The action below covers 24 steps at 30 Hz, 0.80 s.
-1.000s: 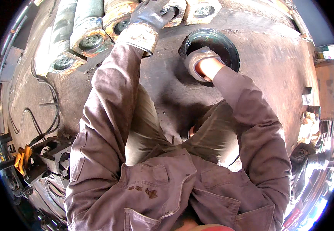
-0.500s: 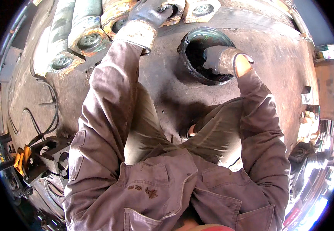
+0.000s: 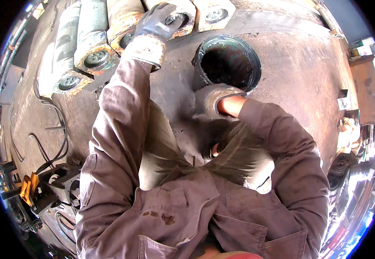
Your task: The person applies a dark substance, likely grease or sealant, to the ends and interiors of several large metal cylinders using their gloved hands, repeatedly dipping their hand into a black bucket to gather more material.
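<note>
Now, left hand (image 3: 161, 21) gloved, clamped on a cylinder end (image 3: 176, 19) just left of the black oily bore (image 3: 228, 62), right hand (image 3: 211, 101) cupped at its lower rim, grip unclear — slick glove, likely slip inward.

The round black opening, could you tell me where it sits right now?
In the head view, the round black opening sits upper centre, just above the gloved right hand.

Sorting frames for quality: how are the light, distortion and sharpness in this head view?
Head view: strong fisheye bending at the rim, black corners; even daylight on the rusty metal surface; the dark round opening is too shadowed to see inside; glare at the right edge; left hand and right hand are fairly sharp.
</note>
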Motion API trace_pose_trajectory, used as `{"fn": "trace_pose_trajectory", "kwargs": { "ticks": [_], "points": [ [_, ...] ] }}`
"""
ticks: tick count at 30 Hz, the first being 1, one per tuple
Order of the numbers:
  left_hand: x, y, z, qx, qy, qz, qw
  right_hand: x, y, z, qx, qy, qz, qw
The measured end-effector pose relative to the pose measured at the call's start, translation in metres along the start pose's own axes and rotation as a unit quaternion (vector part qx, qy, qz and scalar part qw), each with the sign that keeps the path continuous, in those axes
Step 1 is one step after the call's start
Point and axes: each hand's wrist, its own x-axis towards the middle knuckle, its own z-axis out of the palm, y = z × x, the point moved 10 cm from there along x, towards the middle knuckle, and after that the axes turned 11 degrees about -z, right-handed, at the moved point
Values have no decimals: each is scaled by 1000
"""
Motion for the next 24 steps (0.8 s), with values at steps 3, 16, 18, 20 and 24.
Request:
{"fn": "trace_pose_trajectory", "kwargs": {
  "ticks": [3,16,18,20,24],
  "points": [
    [2,-1,6,-10,-2,1,1000,-22,-19,-55,0,-39,84,996],
    [4,-12,6,-50,-39,-48,997,14,263,-47,598,380,213,672],
    [4,-4,5,-26,-25,-16,999,19,270,-45,632,386,212,638],
    [7,1,8,-30,-29,-5,999,50,263,-63,665,395,139,618],
    [8,8,20,-49,-37,-5,998,84,237,-99,708,406,38,577]
  ]
}}
